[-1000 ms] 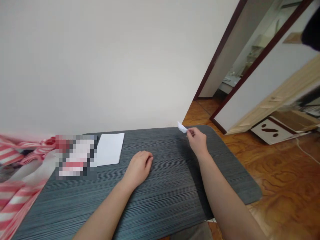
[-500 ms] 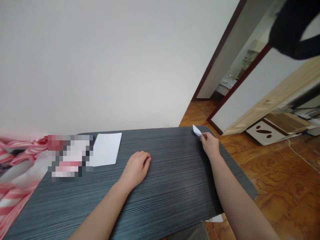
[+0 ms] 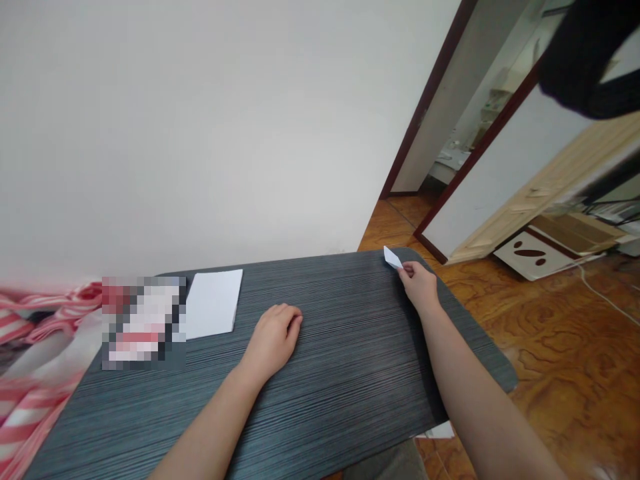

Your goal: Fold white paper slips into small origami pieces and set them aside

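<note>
2 bare hands at a dark desk (image 3: 350,400), the right hand (image 3: 419,287) pinching a small folded white paper (image 3: 393,259).

The right hand was closed to a pinch near the desk's far corner, its fingertips gripping the near end of the paper, whose long axis pointed away from the hand, up and to the left. The left hand (image 3: 274,341) lay loosely curled and empty on the desk, well apart from the paper, so the right was far nearer. A white sheet (image 3: 213,304) lay beyond the left hand, beside a pixelated patch (image 3: 144,323) that seemed to hide some object, with red-striped cloth (image 3: 30,407) at the left edge.
</note>
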A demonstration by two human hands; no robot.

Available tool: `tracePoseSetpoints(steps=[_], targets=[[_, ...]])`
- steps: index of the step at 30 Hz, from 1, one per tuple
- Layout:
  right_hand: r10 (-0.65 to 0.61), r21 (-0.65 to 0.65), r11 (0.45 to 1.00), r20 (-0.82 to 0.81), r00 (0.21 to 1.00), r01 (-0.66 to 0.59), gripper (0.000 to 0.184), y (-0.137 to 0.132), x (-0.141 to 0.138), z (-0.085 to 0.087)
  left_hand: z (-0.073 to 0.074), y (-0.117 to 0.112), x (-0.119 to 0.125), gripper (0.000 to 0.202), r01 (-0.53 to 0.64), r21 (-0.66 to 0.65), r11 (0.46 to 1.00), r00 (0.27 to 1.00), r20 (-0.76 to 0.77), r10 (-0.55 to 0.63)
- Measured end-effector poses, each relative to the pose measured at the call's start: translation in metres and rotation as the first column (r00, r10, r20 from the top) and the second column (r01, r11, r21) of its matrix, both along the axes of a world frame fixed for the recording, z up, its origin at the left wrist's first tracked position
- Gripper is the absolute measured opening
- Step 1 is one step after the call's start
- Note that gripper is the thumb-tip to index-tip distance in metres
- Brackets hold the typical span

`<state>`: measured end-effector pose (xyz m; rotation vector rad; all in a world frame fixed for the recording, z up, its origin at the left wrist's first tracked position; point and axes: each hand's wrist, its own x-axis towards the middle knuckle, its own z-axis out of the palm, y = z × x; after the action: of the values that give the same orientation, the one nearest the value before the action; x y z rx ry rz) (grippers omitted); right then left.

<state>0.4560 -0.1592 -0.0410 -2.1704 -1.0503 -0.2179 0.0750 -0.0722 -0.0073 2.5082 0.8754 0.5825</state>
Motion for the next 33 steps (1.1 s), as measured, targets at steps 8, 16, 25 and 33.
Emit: tracePoseSetpoints(steps=[8, 16, 25, 33], targets=[[0.028, 0.035, 0.999, 0.171, 0.985, -0.034, 0.032, 0.003, -0.043, 0.039, 0.0, -0.001, -0.006, 0.021, -0.007, -0.004, 1.0, 1.0, 0.014, 0.007], [0.607, -0.308, 0.749, -0.036, 0.794, -0.586, 0.022, 0.056, -0.143, 0.051, 0.005, -0.004, -0.013, 0.021, -0.043, -0.007, 0.999, 0.999, 0.028, 0.043], [0.662, -0.403, 0.712, 0.109, 0.742, -0.576, 0.027, 0.078, -0.171, 0.003, 0.003, -0.002, -0.022, 0.019, -0.107, 0.014, 0.994, 0.992, 0.065, 0.106], [0.676, -0.403, 0.705, 0.134, 0.725, -0.583, 0.028, 0.077, -0.167, 0.001, 0.015, 0.0, -0.022, 0.019, -0.287, 0.093, 0.953, 0.958, 0.049, 0.283]])
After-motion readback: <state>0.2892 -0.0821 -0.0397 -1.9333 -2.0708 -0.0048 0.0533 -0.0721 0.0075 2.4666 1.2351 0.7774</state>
